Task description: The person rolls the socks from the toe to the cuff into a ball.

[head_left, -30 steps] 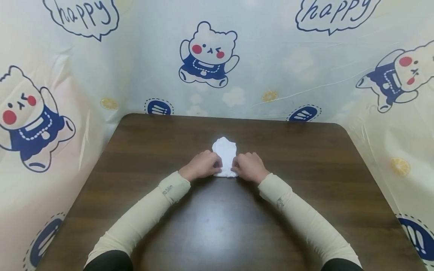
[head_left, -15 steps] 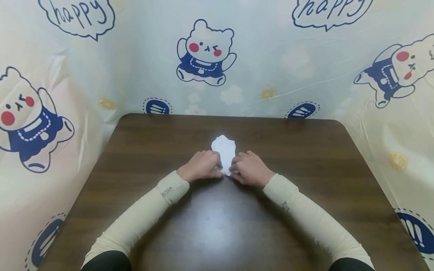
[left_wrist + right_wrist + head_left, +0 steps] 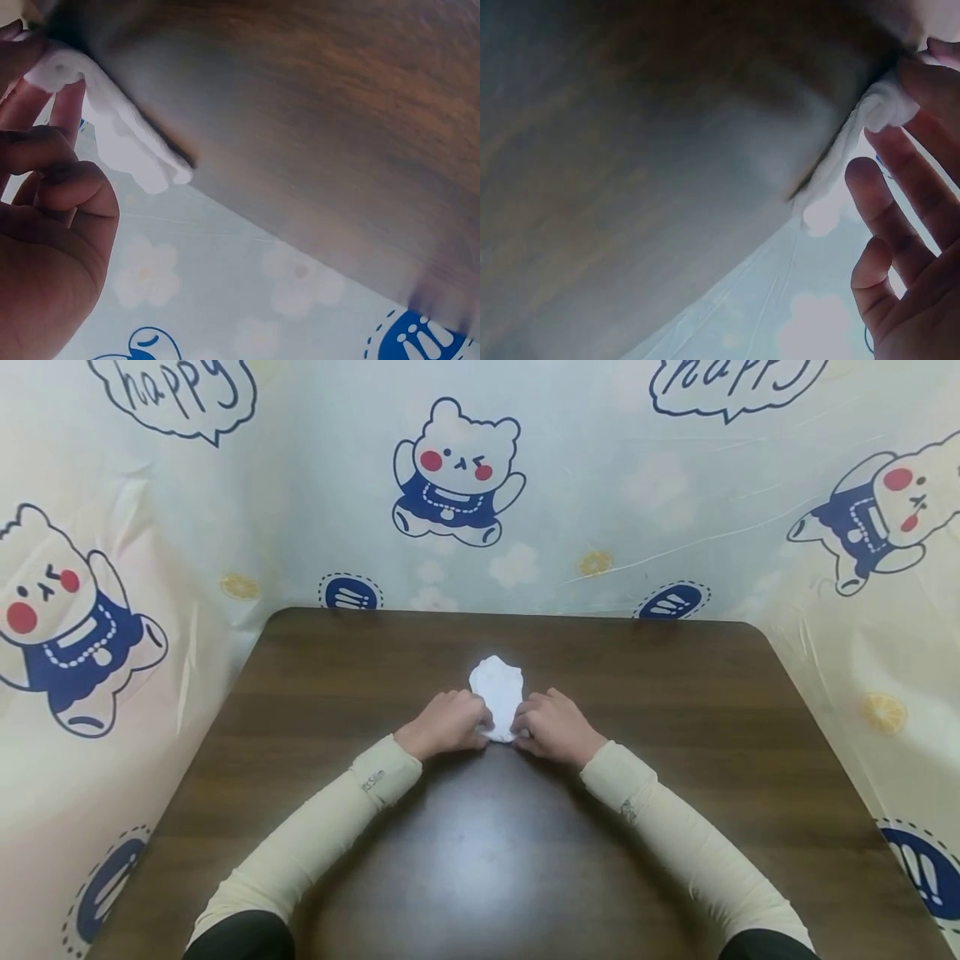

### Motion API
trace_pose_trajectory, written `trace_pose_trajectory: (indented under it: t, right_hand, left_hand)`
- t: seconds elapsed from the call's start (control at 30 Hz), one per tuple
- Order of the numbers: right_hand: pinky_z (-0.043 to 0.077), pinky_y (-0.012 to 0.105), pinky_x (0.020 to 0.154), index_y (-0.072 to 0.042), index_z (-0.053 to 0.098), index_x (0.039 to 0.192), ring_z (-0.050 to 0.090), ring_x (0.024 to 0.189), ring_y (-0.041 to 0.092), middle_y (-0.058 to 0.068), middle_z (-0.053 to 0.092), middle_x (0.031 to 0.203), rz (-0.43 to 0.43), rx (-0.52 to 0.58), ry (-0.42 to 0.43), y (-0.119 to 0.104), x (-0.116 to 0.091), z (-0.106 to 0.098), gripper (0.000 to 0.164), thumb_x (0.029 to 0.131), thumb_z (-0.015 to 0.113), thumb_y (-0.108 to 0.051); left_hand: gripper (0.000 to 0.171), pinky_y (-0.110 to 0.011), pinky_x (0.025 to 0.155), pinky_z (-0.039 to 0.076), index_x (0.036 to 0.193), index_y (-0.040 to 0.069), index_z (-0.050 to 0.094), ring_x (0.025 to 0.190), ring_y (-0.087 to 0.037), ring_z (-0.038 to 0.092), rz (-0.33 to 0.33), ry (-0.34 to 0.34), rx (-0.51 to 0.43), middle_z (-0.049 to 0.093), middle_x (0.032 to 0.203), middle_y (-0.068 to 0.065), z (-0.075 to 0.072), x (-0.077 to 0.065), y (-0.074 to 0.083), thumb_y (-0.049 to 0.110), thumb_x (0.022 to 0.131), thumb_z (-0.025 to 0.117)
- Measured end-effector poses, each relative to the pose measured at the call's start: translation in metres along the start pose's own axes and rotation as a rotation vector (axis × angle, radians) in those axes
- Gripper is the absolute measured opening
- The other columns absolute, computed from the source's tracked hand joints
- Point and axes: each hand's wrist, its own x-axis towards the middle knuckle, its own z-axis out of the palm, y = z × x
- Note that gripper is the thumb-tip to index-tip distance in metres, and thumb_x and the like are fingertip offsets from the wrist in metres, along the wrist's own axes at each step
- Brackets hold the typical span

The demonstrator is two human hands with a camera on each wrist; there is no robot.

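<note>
A small piece of soft white cloth (image 3: 498,693) lies on the brown table, its far end rounded and uneven. My left hand (image 3: 450,722) pinches its near left corner between thumb and fingers. At the near right corner, my right hand (image 3: 557,727) pinches it in the same way. Both wrist views show the near edge of the cloth (image 3: 120,124) curled up into a small roll at the fingertips. In the right wrist view the rolled end of the cloth (image 3: 885,103) sits under the thumb, while the other fingers are bent loosely. The fingers hide the cloth's near corners in the head view.
The dark wood-grain table (image 3: 480,852) has rounded far corners. Behind it and at both sides hangs a pale sheet (image 3: 585,468) printed with cartoon bears.
The cloth's near edge has shortened and narrowed between my hands, from flat to curled. My right hand has turned slightly and its fingers have shifted; both hands stay at the cloth.
</note>
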Motion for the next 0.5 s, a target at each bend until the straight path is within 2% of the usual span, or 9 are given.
trace_pose_trajectory:
  t: [0.1,0.2,0.37,0.5]
  right_hand:
    - [0.04,0.035,0.068,-0.016,0.077,0.092,0.053,0.073,0.016,-0.004,0.067,0.082,0.028,0.021,0.011,-0.0001,-0.0005,0.0016,0.009,0.086,0.076,-0.023]
    - [0.042,0.035,0.069,-0.017,0.071,0.091,0.051,0.07,0.015,-0.006,0.06,0.076,0.09,0.084,0.001,0.0004,-0.0001,0.0028,0.007,0.087,0.073,-0.022]
    - [0.046,0.035,0.072,-0.016,0.067,0.106,0.052,0.071,0.015,-0.005,0.058,0.08,0.218,0.22,-0.046,0.001,-0.0027,-0.0002,0.014,0.094,0.068,-0.023]
    - [0.048,0.035,0.073,-0.014,0.066,0.113,0.053,0.073,0.016,-0.003,0.06,0.084,0.245,0.26,-0.061,0.0032,-0.0042,-0.002,0.018,0.097,0.066,-0.024]
  left_hand:
    - [0.012,-0.027,0.061,0.048,0.097,0.014,0.078,0.066,-0.012,0.057,0.007,0.01,-0.003,0.068,0.083,0.003,-0.0001,0.0024,0.0006,0.018,0.085,0.077]
    - [0.01,-0.028,0.06,0.047,0.094,0.014,0.076,0.065,-0.013,0.056,-0.014,0.015,-0.031,0.063,0.077,0.004,-0.0014,0.0034,0.0011,0.018,0.084,0.075]
    - [0.01,-0.03,0.062,0.047,0.095,0.014,0.074,0.066,-0.016,0.057,-0.076,0.004,-0.14,0.062,0.075,0.004,-0.0043,0.0011,0.0024,0.023,0.089,0.073]
    - [0.014,-0.031,0.066,0.049,0.099,0.013,0.075,0.069,-0.016,0.058,-0.101,-0.01,-0.194,0.063,0.076,0.005,-0.0058,0.0005,0.0029,0.024,0.093,0.071]
